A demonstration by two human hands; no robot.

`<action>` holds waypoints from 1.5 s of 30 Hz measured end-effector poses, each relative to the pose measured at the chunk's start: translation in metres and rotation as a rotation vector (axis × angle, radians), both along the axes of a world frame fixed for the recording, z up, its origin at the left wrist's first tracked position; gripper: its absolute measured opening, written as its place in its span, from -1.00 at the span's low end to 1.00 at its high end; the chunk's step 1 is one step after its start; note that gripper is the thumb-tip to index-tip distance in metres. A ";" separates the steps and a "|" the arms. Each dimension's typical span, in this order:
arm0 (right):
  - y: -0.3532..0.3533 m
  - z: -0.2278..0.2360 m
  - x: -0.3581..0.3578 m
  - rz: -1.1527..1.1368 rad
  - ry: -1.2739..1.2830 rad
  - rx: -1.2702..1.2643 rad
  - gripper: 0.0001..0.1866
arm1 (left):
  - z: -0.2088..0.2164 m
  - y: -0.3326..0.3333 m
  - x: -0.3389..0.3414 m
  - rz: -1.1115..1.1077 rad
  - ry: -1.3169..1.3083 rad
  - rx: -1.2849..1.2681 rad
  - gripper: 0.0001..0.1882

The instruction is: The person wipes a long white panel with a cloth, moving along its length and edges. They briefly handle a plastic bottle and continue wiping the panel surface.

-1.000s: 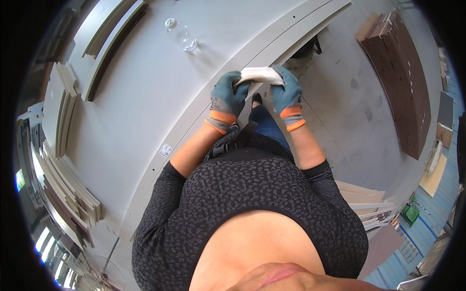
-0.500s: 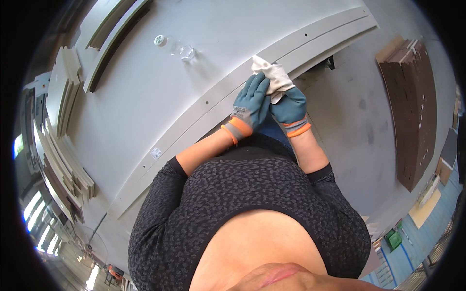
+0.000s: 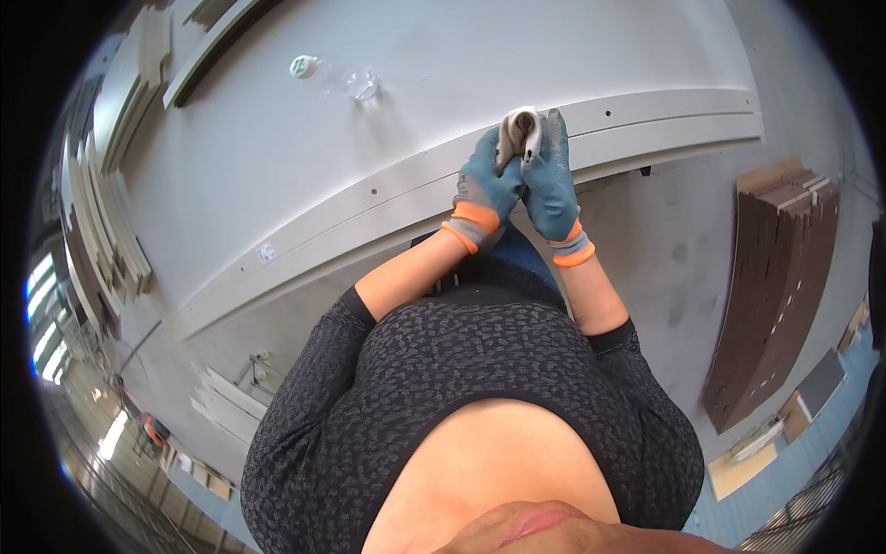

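White cloth (image 3: 519,131), one: lately spread loose, now rolled into a loop, apparently a more compact wad. Location: between my left glove (image 3: 487,183) and right glove (image 3: 552,196), fingers of both grasping it, near the grooved pale board (image 3: 397,200) along the table (image 3: 268,166).

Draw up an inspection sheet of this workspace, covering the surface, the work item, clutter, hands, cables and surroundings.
Surface: pale grey table; a long grooved white board runs along its near side.
Work item: off-white cloth, bunched up, above the board.
Clutter: clear plastic bottle with a white-and-green cap, on the table.
Hands: left hand and right hand, both in teal gloves with orange cuffs, hold the cloth.
Cables: nothing seen.
Surroundings: dark brown panel stack at right; pale boards stacked at left.
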State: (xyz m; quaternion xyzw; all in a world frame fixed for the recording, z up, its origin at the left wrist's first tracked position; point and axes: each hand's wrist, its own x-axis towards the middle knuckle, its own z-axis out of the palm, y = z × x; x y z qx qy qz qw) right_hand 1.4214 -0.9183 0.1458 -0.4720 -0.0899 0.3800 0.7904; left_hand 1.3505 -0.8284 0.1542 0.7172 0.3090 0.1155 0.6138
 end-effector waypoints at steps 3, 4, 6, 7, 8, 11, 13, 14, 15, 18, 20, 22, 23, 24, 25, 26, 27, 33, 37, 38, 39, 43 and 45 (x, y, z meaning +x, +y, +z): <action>0.007 0.003 0.004 0.099 -0.129 -0.117 -0.34 | -0.045 -0.012 -0.018 -0.247 -0.003 0.235 -0.52; 0.000 -0.018 0.010 0.055 -0.001 -0.135 -0.40 | -0.045 -0.016 -0.016 -0.220 -0.072 0.281 -0.42; -0.013 -0.041 0.026 0.027 0.263 -0.083 -0.50 | -0.009 0.004 -0.016 -0.340 -0.118 0.036 -0.35; -0.008 -0.040 0.025 -0.028 0.322 -0.047 -0.53 | 0.001 0.013 -0.025 -0.267 -0.034 -0.059 -0.30; -0.003 -0.037 0.027 -0.087 0.376 -0.011 -0.56 | 0.006 0.020 -0.032 -0.195 0.044 -0.155 -0.25; -0.006 -0.032 0.032 -0.128 0.279 -0.117 -0.55 | -0.057 0.079 -0.051 0.473 0.222 0.162 0.07; -0.014 -0.032 0.034 -0.072 0.287 -0.211 -0.58 | -0.091 0.143 -0.069 0.655 0.093 0.469 0.33; -0.011 -0.032 0.032 -0.147 0.234 -0.275 -0.60 | -0.088 0.168 -0.066 0.621 0.081 0.531 0.40; -0.015 -0.035 0.032 -0.116 0.216 -0.298 -0.61 | -0.091 0.191 -0.064 0.573 0.022 0.531 0.45; -0.016 -0.035 0.026 -0.110 0.223 -0.261 -0.63 | -0.084 0.230 -0.036 0.491 -0.191 0.518 0.25; -0.001 -0.017 0.017 -0.111 0.237 -0.202 -0.61 | -0.095 0.264 -0.027 0.419 -0.237 0.335 0.02; -0.001 -0.017 0.013 -0.133 0.244 -0.201 -0.58 | -0.094 0.268 -0.013 0.363 -0.230 0.262 -0.19; 0.002 -0.007 0.009 -0.122 0.230 -0.185 -0.55 | -0.083 0.265 -0.006 0.354 -0.194 0.286 -0.28; 0.007 -0.003 0.004 -0.131 0.243 -0.187 -0.54 | -0.072 0.266 -0.009 0.360 -0.155 0.324 -0.37; 0.010 -0.004 0.002 -0.082 0.226 -0.121 -0.55 | -0.098 0.289 -0.018 0.266 -0.140 0.213 -0.19; 0.006 -0.009 0.003 -0.065 0.203 -0.069 -0.56 | -0.087 0.278 -0.012 0.117 -0.120 0.169 -0.20; 0.005 -0.010 0.001 -0.145 0.170 -0.096 -0.58 | -0.057 0.258 -0.010 -0.041 -0.102 0.129 -0.21; 0.003 -0.018 -0.012 -0.134 0.193 -0.077 -0.51 | 0.024 0.160 -0.054 -0.619 0.252 -0.373 -0.18; 0.009 -0.001 -0.024 -0.028 0.342 0.201 -0.40 | 0.011 0.133 -0.067 -0.813 0.413 -0.314 -0.31; 0.008 0.002 -0.025 0.019 0.368 0.313 -0.38 | 0.013 0.128 -0.066 -0.834 0.415 -0.301 -0.34; 0.005 -0.003 -0.024 0.044 0.221 0.256 -0.37 | 0.016 0.125 -0.065 -0.853 0.416 -0.287 -0.36; 0.001 0.003 -0.032 -0.040 0.422 0.231 -0.32 | 0.019 0.122 -0.067 -0.813 0.453 -0.355 -0.36; -0.004 -0.011 -0.032 -0.049 0.420 0.216 -0.26 | 0.020 0.123 -0.063 -0.839 0.472 -0.326 -0.37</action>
